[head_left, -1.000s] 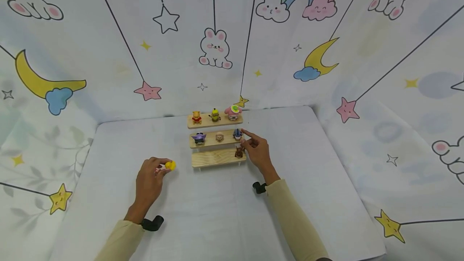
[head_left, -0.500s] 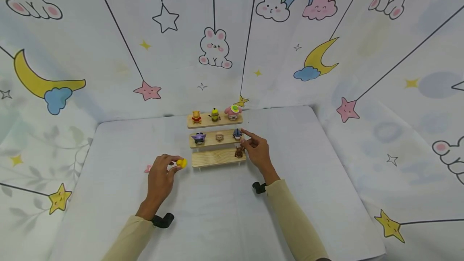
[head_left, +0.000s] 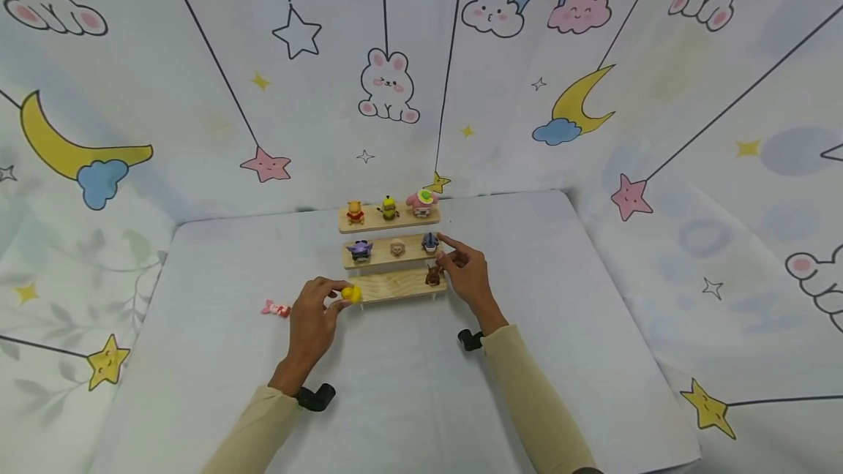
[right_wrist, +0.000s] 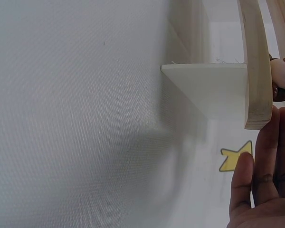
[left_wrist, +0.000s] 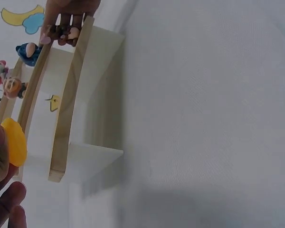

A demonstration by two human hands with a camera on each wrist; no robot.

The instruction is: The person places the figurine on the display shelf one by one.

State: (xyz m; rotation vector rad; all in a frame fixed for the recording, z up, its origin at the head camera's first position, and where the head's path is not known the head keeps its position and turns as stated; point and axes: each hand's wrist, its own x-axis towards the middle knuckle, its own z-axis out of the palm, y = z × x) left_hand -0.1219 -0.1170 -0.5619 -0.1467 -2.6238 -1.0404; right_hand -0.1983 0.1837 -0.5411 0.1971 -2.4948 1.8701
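Observation:
In the head view my left hand (head_left: 312,319) pinches a small yellow toy figure (head_left: 352,293) between thumb and fingertips, at the left end of the lowest tier of a wooden shelf (head_left: 391,285). The left wrist view shows the yellow figure (left_wrist: 15,142) as a smooth rounded shape. My right hand (head_left: 469,276) is at the shelf's right end, its index fingertip by a blue figure (head_left: 430,242) on the middle tier. In the right wrist view its fingers (right_wrist: 268,156) lie fairly straight along the board's end, next to a brown figure (right_wrist: 281,78).
On the top tier stand a red-shirted bear (head_left: 356,212), a green-yellow figure (head_left: 388,208) and a pink figure (head_left: 422,203). The middle tier also bears a purple figure (head_left: 360,251) and a beige one (head_left: 397,247). A pink figure (head_left: 275,309) lies on the white tablecloth (head_left: 395,386).
My left hand has moved right with the yellow figure, from over the cloth to the lowest tier's left end. The pink figure behind it has come into view. My right hand stays in place.

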